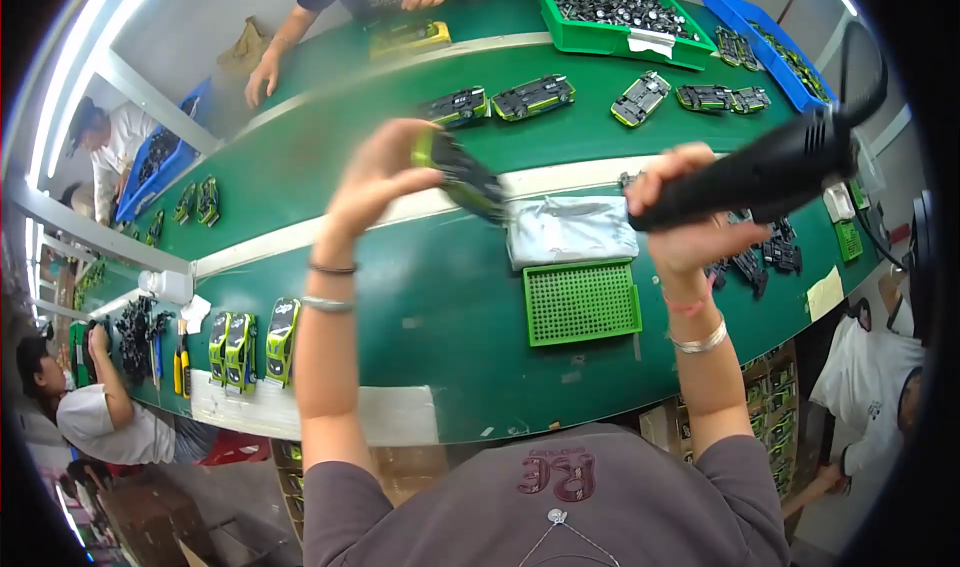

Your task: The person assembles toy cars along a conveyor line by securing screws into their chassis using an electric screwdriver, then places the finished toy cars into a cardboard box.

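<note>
So the left hand (pixel 385 179) is pinching a green-and-black toy car (pixel 465 179) by one end, up over the bench (pixel 450 307), probably because that leaves most of it uncovered. The right hand (pixel 685 237) wraps around one end of a chunky black handheld tool (pixel 750 172), I guess for a steady grip. Container-wise: big green tray (pixel 572 49) heaped with small dark and silvery parts, blue bin (pixel 728 9) with greenish pieces, perforated green basket (pixel 583 305) just beside a pale bundle (pixel 570 229).

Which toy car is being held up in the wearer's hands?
The blurred green-and-black car, in the left hand. It alone is gripped; the row of cars beyond and three upright cars at left lie unheld.
</note>
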{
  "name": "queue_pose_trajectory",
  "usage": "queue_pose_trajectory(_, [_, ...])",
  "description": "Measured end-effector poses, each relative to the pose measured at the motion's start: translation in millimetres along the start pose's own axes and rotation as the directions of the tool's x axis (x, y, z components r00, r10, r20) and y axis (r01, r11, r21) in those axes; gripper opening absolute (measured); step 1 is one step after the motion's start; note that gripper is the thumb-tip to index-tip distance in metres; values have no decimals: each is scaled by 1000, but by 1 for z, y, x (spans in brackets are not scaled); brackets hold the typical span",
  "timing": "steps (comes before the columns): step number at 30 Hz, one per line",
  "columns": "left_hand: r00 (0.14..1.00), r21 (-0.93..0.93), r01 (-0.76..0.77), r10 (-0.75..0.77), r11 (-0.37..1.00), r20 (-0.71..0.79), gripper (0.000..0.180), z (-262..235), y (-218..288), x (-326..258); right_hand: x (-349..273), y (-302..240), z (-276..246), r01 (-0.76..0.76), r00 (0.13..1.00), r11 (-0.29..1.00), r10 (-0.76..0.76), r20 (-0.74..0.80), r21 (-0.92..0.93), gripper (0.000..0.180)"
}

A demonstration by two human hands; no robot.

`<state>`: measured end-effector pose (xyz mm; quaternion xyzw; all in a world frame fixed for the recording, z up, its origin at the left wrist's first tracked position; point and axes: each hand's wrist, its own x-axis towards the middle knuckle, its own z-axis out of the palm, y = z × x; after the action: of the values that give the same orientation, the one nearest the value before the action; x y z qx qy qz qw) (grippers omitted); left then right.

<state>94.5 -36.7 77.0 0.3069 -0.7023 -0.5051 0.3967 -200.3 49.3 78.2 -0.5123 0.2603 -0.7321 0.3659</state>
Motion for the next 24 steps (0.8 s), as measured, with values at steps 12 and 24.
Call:
queue_pose_trajectory(12, [917,969,131,-398,208,-38,51,-60,-51,41,-62,13,-93,-93,982,987,69,-178,-130,87])
queue_pose_trajectory(24, [928,763,-355,106,540,357,31,103,-47,143,-63,13,-97,-99,988,977,74,-137,-189,89])
